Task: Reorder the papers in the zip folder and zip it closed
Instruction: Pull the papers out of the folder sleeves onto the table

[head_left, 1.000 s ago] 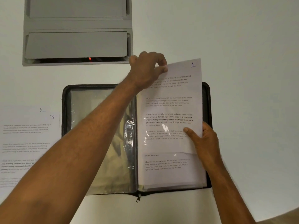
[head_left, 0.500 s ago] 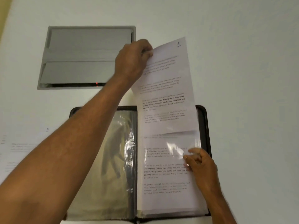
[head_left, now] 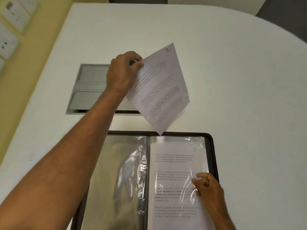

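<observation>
The left hand [head_left: 123, 72] pinches the sheet marked 1 [head_left: 159, 87] by its upper left edge at frame centre, clear of the zip folder [head_left: 213, 156], which lies open across the lower half. The right hand [head_left: 207, 188], fingers loosely curled, presses the plastic sleeve [head_left: 179, 180] holding the sheet marked 5, probably to steady it.

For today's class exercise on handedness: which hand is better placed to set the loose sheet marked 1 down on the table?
Left. The left hand already pinches the sheet marked 1 in the air above the folder, while the right hand rests on the plastic sleeve.
</observation>
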`<control>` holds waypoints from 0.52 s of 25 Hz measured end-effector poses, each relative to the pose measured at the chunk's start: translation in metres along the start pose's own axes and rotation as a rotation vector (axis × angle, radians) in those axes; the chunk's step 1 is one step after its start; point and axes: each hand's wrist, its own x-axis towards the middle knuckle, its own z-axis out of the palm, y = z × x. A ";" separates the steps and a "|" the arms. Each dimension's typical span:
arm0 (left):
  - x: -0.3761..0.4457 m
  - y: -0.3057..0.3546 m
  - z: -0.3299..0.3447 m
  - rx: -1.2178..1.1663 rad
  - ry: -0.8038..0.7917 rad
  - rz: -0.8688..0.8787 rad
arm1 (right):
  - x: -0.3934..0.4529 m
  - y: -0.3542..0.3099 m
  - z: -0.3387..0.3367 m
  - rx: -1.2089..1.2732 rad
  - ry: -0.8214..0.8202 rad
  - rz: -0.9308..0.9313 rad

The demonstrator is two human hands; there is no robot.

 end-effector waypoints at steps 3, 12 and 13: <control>-0.006 -0.011 -0.039 -0.129 0.056 -0.082 | -0.005 -0.006 0.000 -0.055 0.018 0.018; -0.103 -0.127 -0.149 -0.136 -0.229 -0.315 | -0.021 -0.014 0.017 -0.188 0.208 -0.116; -0.115 -0.145 -0.161 -0.077 -0.298 -0.316 | -0.023 -0.012 0.023 -0.207 0.221 -0.141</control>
